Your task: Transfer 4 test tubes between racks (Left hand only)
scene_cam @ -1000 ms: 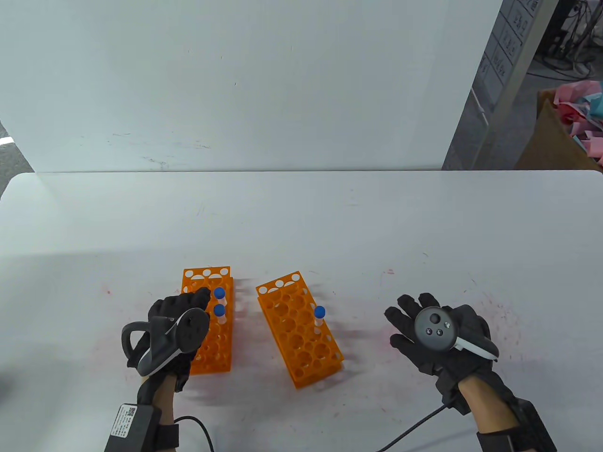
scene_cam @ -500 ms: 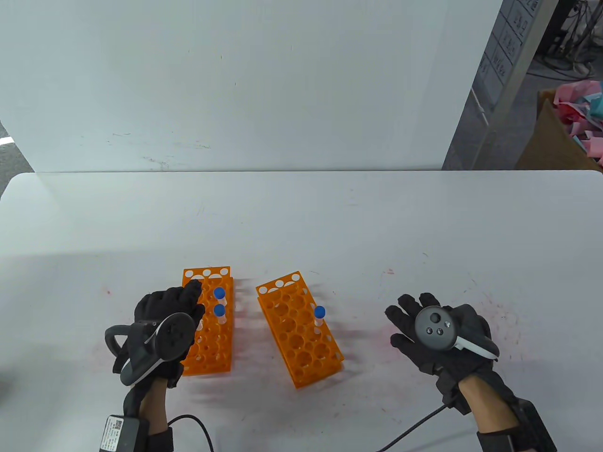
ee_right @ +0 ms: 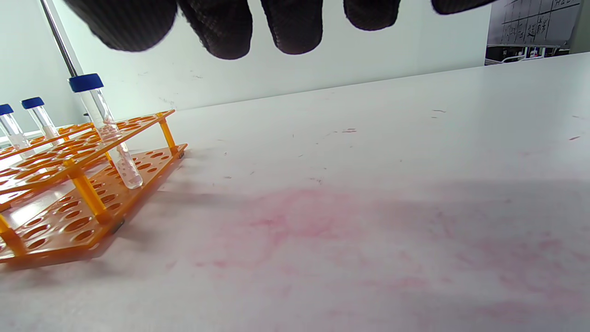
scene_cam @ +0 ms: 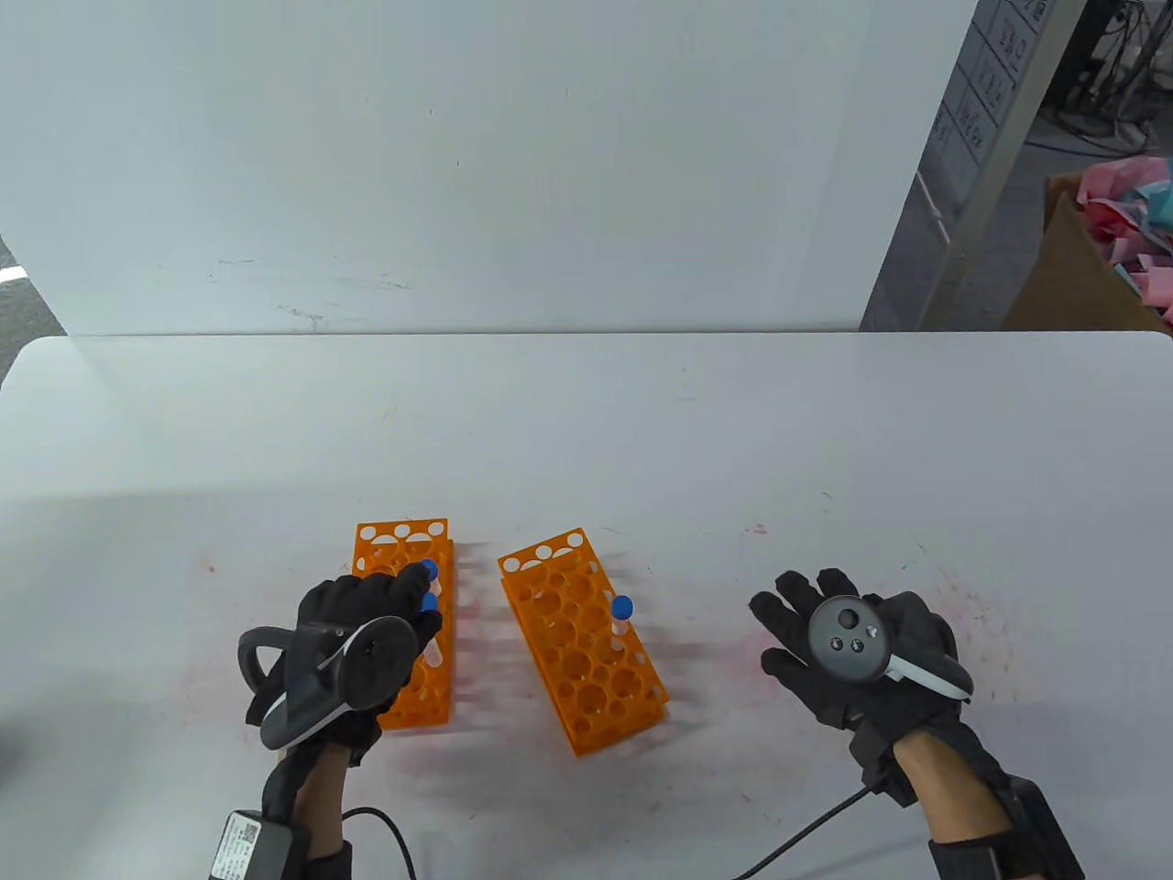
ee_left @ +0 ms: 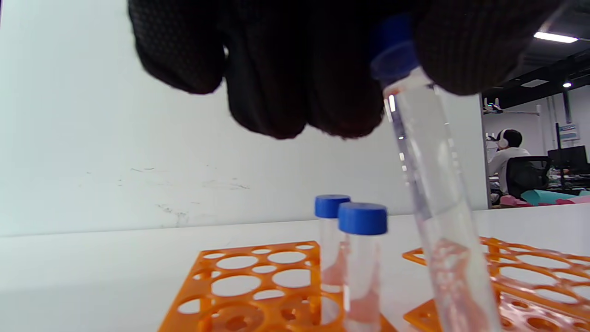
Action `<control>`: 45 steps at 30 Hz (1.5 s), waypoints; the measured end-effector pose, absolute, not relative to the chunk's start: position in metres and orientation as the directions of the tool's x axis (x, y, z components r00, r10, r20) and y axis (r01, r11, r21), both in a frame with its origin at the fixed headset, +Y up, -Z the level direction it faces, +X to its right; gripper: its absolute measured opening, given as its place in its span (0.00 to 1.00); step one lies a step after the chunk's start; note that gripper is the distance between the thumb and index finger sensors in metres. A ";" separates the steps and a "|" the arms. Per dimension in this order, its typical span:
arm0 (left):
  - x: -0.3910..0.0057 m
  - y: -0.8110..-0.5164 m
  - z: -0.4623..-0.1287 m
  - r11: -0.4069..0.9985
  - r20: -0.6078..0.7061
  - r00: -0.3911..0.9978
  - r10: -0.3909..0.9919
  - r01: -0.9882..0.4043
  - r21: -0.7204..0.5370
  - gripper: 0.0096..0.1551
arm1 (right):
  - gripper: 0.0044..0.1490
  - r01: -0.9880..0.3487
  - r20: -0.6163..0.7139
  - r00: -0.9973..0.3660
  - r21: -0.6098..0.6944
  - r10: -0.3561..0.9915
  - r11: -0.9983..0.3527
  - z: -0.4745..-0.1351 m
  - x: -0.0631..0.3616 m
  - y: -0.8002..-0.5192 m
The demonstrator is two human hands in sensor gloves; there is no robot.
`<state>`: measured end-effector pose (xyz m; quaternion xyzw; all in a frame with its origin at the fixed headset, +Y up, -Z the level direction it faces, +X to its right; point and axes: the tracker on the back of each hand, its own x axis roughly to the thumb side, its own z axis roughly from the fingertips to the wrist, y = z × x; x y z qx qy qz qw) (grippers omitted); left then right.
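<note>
Two orange racks stand side by side: the left rack and the right rack. My left hand hovers over the left rack. In the left wrist view its fingers pinch the blue cap of a clear test tube, which hangs tilted; in the table view the hand hides this tube. Two capped tubes stand in the left rack just beyond it. One tube stands in the right rack. My right hand rests flat and empty on the table.
The right wrist view shows the right rack with its tube at the left, and pink-stained white tabletop ahead. A white wall panel stands behind the table. Glove cables trail off the front edge.
My left hand drew back to the left, then moved right and forward again over the two standing tubes in the left rack. My right hand has not moved.
</note>
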<state>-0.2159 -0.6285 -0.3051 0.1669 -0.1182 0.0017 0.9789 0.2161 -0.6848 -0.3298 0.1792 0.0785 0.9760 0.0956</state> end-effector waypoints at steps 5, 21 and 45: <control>-0.192 -0.632 -0.302 0.929 0.332 0.943 -0.030 -0.096 0.358 0.32 | 0.40 -0.155 0.335 -0.918 0.193 0.214 -0.969 -0.330 0.216 -0.685; -0.155 -0.639 -0.295 0.938 0.454 0.890 -0.048 -0.117 0.327 0.34 | 0.38 -0.151 0.332 -0.918 0.210 0.215 -0.966 -0.330 0.215 -0.685; -0.122 -0.675 -0.298 0.978 0.569 0.820 -0.064 -0.061 0.199 0.32 | 0.38 -0.133 0.342 -0.917 0.221 0.205 -0.966 -0.330 0.213 -0.686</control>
